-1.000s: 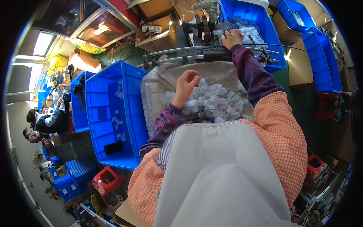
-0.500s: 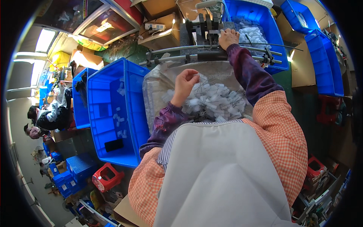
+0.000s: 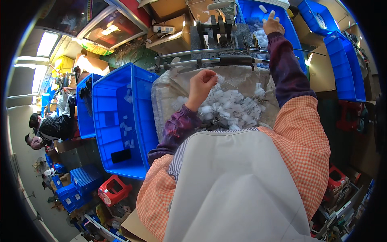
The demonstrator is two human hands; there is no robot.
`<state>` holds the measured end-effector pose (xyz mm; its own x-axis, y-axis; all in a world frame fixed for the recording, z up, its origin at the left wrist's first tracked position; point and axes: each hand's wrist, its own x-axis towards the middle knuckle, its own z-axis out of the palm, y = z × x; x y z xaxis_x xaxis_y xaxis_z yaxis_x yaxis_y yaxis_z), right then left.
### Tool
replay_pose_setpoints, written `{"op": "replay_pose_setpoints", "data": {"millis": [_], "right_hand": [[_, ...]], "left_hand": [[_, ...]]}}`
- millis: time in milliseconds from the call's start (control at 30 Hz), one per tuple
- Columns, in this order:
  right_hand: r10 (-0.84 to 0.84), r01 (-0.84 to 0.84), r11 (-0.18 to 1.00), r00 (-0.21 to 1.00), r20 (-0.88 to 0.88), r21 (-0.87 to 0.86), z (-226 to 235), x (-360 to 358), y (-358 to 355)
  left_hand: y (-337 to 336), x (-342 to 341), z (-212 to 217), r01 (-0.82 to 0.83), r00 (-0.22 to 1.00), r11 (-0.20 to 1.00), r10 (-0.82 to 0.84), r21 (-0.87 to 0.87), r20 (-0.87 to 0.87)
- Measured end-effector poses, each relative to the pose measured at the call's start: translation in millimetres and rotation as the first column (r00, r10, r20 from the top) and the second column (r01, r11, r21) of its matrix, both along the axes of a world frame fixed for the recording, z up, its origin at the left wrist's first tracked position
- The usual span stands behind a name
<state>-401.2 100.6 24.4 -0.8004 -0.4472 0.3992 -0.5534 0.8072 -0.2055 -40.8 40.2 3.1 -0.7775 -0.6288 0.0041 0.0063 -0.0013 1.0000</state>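
My left hand [image 3: 201,88] is pinched over the heap, closed on a small white-bristled wire brush [image 3: 220,79] whose thin stem points down to the right. Below it, a pile of similar white wire brushes [image 3: 231,107] lies on a pale cloth [image 3: 163,94] across my lap. At the far right, my right hand [image 3: 274,26] is stretched over a blue bin [image 3: 296,38] with its fingers apart. A small white cylindrical piece [image 3: 263,9] shows just beyond those fingertips, seemingly apart from them. White pieces [image 3: 262,38] fill part of that bin.
A dark metal bench device [image 3: 221,32] with horizontal rods [image 3: 189,53] stands ahead. At the left, a large blue bin [image 3: 137,117] holds a few white pieces and a black flat object [image 3: 121,155]. A red stool [image 3: 114,189] stands behind it. Another person [image 3: 56,123] sits far left.
My right hand has moved from the bench device to the right, over the blue bin, and its fingers have spread. My left hand has shifted slightly, a brush now showing in its pinch.
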Motion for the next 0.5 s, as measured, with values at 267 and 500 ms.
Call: {"op": "replay_pose_setpoints", "data": {"millis": [267, 500], "right_hand": [[0.776, -0.736, 0.418, -0.016, 0.631, -0.533, 21.7, 178.5, 33.0], [0.514, -0.509, 0.857, 0.852, 0.099, -0.079, -56.2, 77.5, -14.3]], "left_hand": [[9.4, -18.0, 10.9, -0.11, 0.992, 0.986, 0.102, -0.124, -0.067], [-38.6, 48.9, -19.2, 0.192, 0.645, 0.701, 0.437, -0.687, 0.627]]}}
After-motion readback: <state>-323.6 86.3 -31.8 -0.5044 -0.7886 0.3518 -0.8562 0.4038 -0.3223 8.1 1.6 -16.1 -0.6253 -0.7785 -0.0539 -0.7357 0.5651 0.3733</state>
